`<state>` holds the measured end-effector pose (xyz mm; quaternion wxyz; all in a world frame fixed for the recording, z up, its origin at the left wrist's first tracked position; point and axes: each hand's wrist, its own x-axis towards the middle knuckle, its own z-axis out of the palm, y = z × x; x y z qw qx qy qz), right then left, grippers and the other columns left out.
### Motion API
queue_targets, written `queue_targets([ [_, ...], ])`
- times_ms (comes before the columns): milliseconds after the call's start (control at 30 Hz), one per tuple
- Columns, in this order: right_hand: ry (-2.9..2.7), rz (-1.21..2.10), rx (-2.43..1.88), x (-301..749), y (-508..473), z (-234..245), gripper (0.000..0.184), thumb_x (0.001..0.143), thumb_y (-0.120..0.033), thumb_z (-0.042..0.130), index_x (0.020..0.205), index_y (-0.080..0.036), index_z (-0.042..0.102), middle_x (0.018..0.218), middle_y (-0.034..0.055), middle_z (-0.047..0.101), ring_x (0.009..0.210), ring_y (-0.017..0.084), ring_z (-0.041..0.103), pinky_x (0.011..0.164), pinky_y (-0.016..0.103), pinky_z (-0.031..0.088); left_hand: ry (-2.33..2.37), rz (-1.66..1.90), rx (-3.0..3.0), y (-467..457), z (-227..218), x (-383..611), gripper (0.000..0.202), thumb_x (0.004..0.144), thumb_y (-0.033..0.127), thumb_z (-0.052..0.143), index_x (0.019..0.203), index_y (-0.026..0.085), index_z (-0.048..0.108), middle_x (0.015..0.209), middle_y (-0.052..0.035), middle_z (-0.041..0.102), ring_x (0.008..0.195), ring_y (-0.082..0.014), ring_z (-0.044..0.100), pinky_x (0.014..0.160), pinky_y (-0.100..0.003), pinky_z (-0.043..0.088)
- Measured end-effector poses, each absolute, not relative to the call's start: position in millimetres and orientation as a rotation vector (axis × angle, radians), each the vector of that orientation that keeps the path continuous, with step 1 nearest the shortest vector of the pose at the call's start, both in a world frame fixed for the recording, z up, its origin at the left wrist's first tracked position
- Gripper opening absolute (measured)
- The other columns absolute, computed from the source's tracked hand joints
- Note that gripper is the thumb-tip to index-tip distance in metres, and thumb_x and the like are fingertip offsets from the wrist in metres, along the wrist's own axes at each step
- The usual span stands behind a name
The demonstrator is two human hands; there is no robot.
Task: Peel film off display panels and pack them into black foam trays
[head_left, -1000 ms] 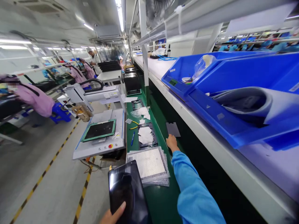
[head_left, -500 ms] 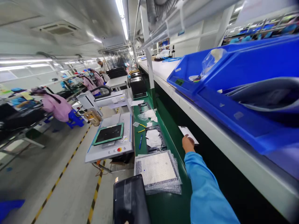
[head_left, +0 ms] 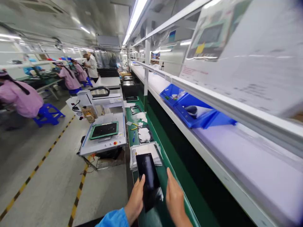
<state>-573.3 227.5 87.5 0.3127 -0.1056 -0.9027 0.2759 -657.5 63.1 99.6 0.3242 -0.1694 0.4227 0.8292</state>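
Observation:
My left hand (head_left: 136,197) grips the left edge of a glossy black panel (head_left: 148,171), thumb on its face. The panel is tilted above the green bench and looks like a screen; its lower end is blurred. My right hand (head_left: 175,195) is just right of the panel, fingers close together. A thin dark strip (head_left: 160,155) runs up from its fingertips, perhaps something seen edge-on; I cannot make out what it is. Behind the panel lies a stack of bubble-wrapped flat sheets (head_left: 133,157) on the bench.
Farther along the green bench (head_left: 165,179) are a blue pen (head_left: 133,137), yellow-handled pliers (head_left: 134,126) and a black frame with white papers (head_left: 144,135). A machine (head_left: 104,145) with a green-edged panel stands left. Blue bins (head_left: 187,108) sit on the right shelf. People work at far left.
My right hand has left the dark gap under the shelf and come beside the black panel; the white card it held is no longer visible. The panel has risen over the bench. The view has shifted.

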Motion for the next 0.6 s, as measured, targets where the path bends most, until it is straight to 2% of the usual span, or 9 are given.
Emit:
queue_targets([
  [67,-2.377,0.677,-0.254,-537,173,100,0.054,0.1,-0.021,0.034,0.154,-0.026,0.037,0.153,0.0059,0.047,0.139,0.03,0.047,0.112,0.058,0.047,1.167,2.198,-0.398,57,124,-634,0.03,0.084,0.042,0.073,0.108,0.024,0.073,0.136,-0.0108,0.068,0.144,-0.0261,0.043,0.123,-0.041,0.03],
  [133,-2.378,0.588,-0.291,-510,127,105,0.057,0.099,-0.016,0.033,0.155,-0.026,0.033,0.156,0.0055,0.042,0.142,0.031,0.043,0.113,0.061,0.045,1.16,2.231,-0.31,45,144,-607,0.028,0.089,0.043,0.068,0.106,0.021,0.074,0.135,-0.0118,0.068,0.141,-0.0263,0.046,0.122,-0.039,0.033],
  [233,-2.354,0.453,-0.405,-469,67,105,0.06,0.097,-0.009,0.031,0.155,-0.023,0.034,0.156,0.0094,0.042,0.144,0.031,0.04,0.114,0.063,0.043,1.018,2.195,-0.197,15,161,-562,0.041,0.092,0.052,0.06,0.104,0.016,0.074,0.123,-0.0167,0.074,0.13,-0.0304,0.059,0.116,-0.042,0.043],
  [300,-2.37,0.362,-0.475,-435,26,106,0.06,0.096,-0.007,0.036,0.154,-0.02,0.037,0.154,0.0137,0.044,0.145,0.033,0.038,0.113,0.064,0.043,0.991,2.112,-0.156,-15,162,-528,0.039,0.09,0.051,0.063,0.102,0.016,0.074,0.113,-0.0162,0.077,0.122,-0.0315,0.064,0.11,-0.044,0.049],
  [433,-2.545,0.301,-0.557,-349,-63,132,0.064,0.092,-0.022,0.059,0.152,-0.01,0.04,0.154,0.0237,0.041,0.146,0.039,0.035,0.113,0.059,0.044,1.203,1.833,0.099,-89,146,-461,0.023,0.077,0.034,0.079,0.093,0.019,0.071,0.099,-0.01,0.079,0.112,-0.0325,0.07,0.098,-0.041,0.057],
  [500,-2.602,0.363,-0.561,-301,-101,153,0.065,0.093,-0.03,0.06,0.152,-0.011,0.039,0.156,0.0221,0.039,0.147,0.035,0.034,0.116,0.053,0.042,1.261,1.648,0.196,-121,136,-430,0.024,0.075,0.034,0.079,0.094,0.02,0.071,0.094,-0.0095,0.08,0.108,-0.0343,0.071,0.091,-0.041,0.061],
  [600,-2.445,0.4,-0.912,-229,-141,170,0.06,0.096,-0.027,0.054,0.153,-0.017,0.036,0.163,0.0166,0.03,0.151,0.032,0.025,0.12,0.055,0.032,1.182,1.424,0.23,-155,126,-380,0.033,0.078,0.033,0.074,0.109,0.022,0.068,0.098,-0.0073,0.08,0.102,-0.0338,0.074,0.084,-0.043,0.064],
])
